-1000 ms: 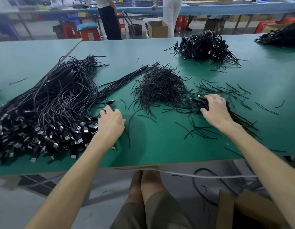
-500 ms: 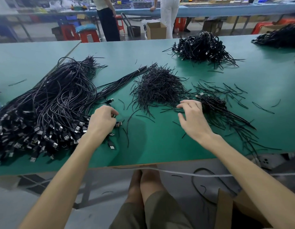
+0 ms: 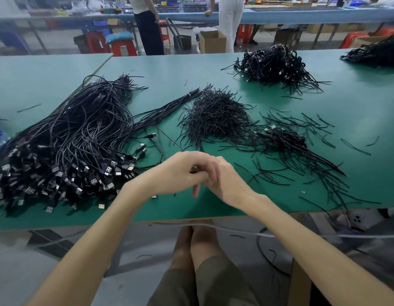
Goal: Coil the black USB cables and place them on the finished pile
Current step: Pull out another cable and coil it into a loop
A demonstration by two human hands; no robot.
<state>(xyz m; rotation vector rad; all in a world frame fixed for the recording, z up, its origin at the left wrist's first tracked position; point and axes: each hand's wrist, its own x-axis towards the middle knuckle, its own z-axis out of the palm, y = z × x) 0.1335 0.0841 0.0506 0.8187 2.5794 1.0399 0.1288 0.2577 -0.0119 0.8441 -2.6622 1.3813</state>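
A big heap of loose black USB cables [image 3: 70, 146] covers the left of the green table [image 3: 213, 208], plugs towards me. My left hand [image 3: 176, 173] and my right hand [image 3: 229, 182] meet near the front edge. A small dark plug end [image 3: 193, 170] shows between their fingers, with my left hand closed on it. My right hand's fingers lie over the left; what they hold is hidden. A pile of coiled cables [image 3: 273, 65] sits at the far right centre.
A mound of short black ties [image 3: 216, 118] lies in the middle, with loose ties and a few cables [image 3: 284, 138] scattered to its right. Another black pile [image 3: 377, 51] sits at the far right corner. Two people stand behind the table.
My left hand left the cable heap and moved right. My right hand left the ties and moved left. Both now meet in front of me.
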